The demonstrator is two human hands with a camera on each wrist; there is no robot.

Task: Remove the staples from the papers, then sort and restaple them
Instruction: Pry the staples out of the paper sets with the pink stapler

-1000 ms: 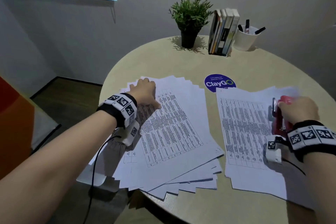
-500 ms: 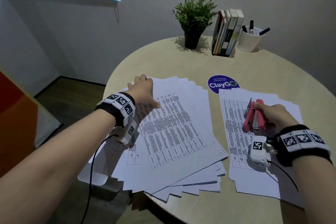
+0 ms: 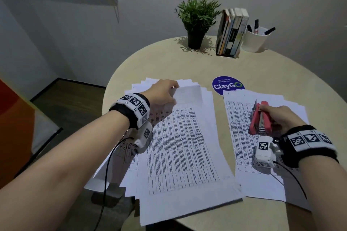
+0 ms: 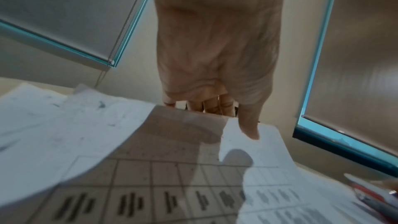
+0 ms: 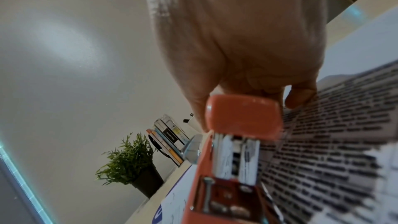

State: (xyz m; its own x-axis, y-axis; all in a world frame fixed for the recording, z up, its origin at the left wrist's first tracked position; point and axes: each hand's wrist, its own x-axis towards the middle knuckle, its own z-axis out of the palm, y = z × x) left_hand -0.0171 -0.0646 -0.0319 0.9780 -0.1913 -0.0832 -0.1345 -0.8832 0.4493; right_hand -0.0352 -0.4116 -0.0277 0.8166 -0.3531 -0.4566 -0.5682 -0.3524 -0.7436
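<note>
A fanned stack of printed papers [image 3: 180,148] lies at the table's left. My left hand [image 3: 165,93] pinches the far edge of the top sheet [image 4: 247,151], thumb on top and fingers underneath, and that edge is lifted. A second stack of papers [image 3: 242,137] lies to the right. Above it my right hand [image 3: 281,118] grips a red stapler [image 3: 260,118], which lies on its side with its nose pointing away. In the right wrist view the red stapler [image 5: 239,151] fills the middle, under my right hand [image 5: 247,48].
On the round beige table [image 3: 169,62], a potted plant [image 3: 197,22], a row of books [image 3: 231,32] and a white cup of pens [image 3: 255,39] stand at the back. A blue ClayGo sticker [image 3: 228,85] lies between the stacks. The left stack overhangs the table's near-left edge.
My right hand brought the stapler left over the right stack and turned it onto its side. My left hand went from resting on the left stack to pinching and lifting the top sheet's far edge.
</note>
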